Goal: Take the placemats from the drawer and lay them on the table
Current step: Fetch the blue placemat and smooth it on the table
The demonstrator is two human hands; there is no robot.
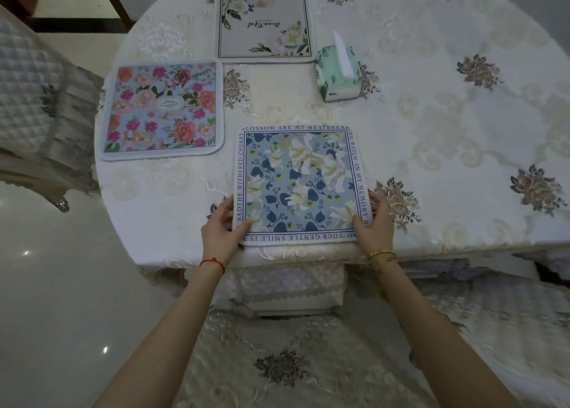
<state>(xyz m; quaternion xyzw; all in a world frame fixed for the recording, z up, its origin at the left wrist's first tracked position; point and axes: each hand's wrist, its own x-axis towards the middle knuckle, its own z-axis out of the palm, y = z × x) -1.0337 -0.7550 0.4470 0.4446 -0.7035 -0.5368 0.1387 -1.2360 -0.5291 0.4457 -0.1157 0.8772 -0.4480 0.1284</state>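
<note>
Three placemats on the tabletop (431, 130), blue mat (300, 182) lettered "YOUR GENTLE SMILE", near edge pinched by left hand (220, 225) and right hand (374, 225), pink mat (162, 110), grey mat (263, 25), one tissue pack (336, 71)

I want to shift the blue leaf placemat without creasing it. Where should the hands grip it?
Grip the blue leaf placemat at its two near corners, from left and right, as the left hand and right hand do: it lies flat, thin and floppy.
</note>
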